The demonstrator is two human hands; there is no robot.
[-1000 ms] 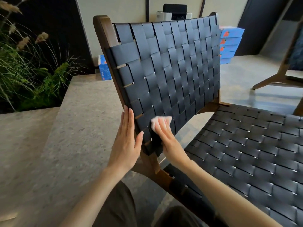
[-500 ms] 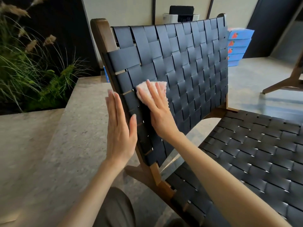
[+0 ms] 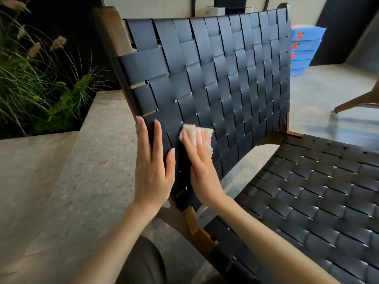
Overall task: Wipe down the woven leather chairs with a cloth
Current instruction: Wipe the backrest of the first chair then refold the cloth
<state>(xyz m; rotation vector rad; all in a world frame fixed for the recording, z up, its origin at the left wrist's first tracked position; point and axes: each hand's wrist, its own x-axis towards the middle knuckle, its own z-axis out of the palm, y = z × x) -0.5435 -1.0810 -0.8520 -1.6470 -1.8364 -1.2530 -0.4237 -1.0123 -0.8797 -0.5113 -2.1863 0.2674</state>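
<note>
right hand [image 3: 202, 167] is covering most of the cloth [image 3: 208, 132]; second chair [image 3: 356, 100] at 3 o'clock is getting cropped to a leg

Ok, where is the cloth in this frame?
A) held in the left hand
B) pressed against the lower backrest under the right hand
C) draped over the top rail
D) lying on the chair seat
B: the right hand presses the pale cloth flat against the woven backrest, low near its edge, while the left hand lies flat beside it, holding nothing.
</note>
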